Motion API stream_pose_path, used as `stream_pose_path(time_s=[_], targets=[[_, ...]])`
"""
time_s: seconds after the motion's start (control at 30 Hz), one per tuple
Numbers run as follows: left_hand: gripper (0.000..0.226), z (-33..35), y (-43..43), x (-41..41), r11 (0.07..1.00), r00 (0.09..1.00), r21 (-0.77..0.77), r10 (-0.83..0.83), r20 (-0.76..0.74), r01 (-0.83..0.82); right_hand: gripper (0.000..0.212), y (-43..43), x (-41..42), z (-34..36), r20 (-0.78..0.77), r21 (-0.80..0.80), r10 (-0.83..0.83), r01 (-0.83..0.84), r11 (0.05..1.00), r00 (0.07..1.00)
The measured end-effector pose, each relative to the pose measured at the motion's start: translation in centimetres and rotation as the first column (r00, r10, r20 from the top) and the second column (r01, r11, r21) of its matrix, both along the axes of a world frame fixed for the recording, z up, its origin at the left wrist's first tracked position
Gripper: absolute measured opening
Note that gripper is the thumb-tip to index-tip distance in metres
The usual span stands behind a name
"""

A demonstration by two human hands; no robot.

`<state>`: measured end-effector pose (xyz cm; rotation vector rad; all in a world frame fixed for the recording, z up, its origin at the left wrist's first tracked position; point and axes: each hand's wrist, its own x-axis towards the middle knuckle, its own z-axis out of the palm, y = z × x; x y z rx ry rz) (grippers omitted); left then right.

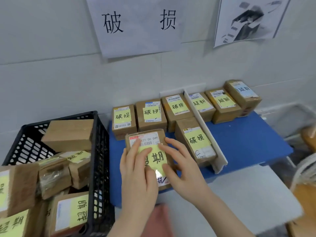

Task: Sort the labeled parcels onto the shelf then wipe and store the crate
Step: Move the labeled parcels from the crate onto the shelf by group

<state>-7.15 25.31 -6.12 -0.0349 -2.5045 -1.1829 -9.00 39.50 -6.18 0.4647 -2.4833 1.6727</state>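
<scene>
at centre frame, left hand (136, 170) and right hand (183, 165) lie straight-fingered on the 超期 parcel (148, 139), probably pressing its yellow note (157, 158) flat before it crosses the white divider (203, 130).

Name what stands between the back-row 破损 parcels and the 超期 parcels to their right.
A white divider stands between them on the blue shelf, 破损 parcels left of it, 超期 parcels right, shown in the head view.
</scene>
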Motion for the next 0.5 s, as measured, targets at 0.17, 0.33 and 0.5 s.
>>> stream_pose_path(time_s=[0.17, 0.33, 0.5], targets=[[0.045, 1.5, 4.3, 0.1, 1.0, 0.998, -0.017, -0.014, -0.061, 0.013, 0.045, 4.2, 0.4, 0.9, -0.061, -0.018, -0.031, 0.03, 0.999, 0.998], [0.045, 2.6, 11.2, 0.4, 0.999, 0.988, -0.035, 0.006, -0.157, -0.011, 0.045, 11.4, 0.7, 2.0, -0.109, -0.028, -0.023, 0.02, 0.999, 0.994], [0.046, 3.7, 20.0, -0.4, 1.0, 0.983, -0.016, -0.019, -0.184, 0.016, 0.044, 20.1, 0.5, 3.3, -0.145, -0.022, -0.074, 0.071, 0.997, 0.987]])
